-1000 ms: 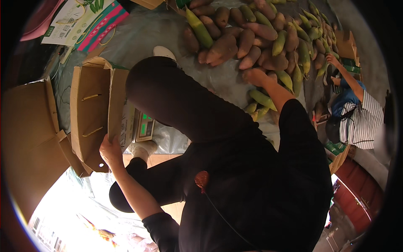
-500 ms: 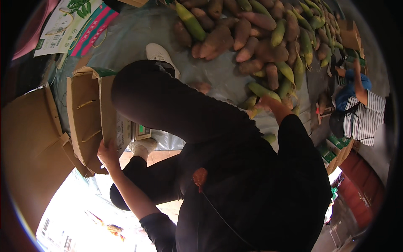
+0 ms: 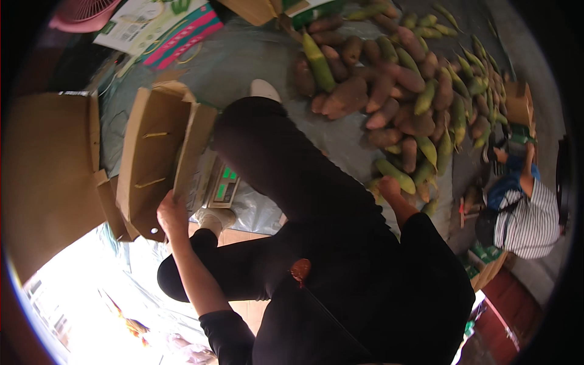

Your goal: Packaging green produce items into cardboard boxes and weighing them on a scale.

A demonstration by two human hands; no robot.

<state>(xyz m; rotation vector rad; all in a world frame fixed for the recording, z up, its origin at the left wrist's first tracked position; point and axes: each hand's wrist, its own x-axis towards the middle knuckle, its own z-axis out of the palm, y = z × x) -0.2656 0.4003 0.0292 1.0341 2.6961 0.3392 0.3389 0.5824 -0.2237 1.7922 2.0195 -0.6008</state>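
My left hand grips the near edge of a tall, open cardboard box with string handles. The box stands tilted beside a digital scale with a lit green display. At the near edge of a vegetable heap, my right hand is closed, its fingers curled and partly hidden; what they hold is unclear. A long green radish lies right by it. Thick reddish-brown roots and more green radishes make up the heap.
A large cardboard box stands at far left. Printed carton panels and a pink basket lie beyond. My bent knee is between box and heap. At right, another person in a striped shirt sits near green-and-brown cartons.
My view has shifted, so the scene sits farther right and mostly lower. My right hand's fingers have curled from a reaching pose. My left hand keeps its grip on the box.
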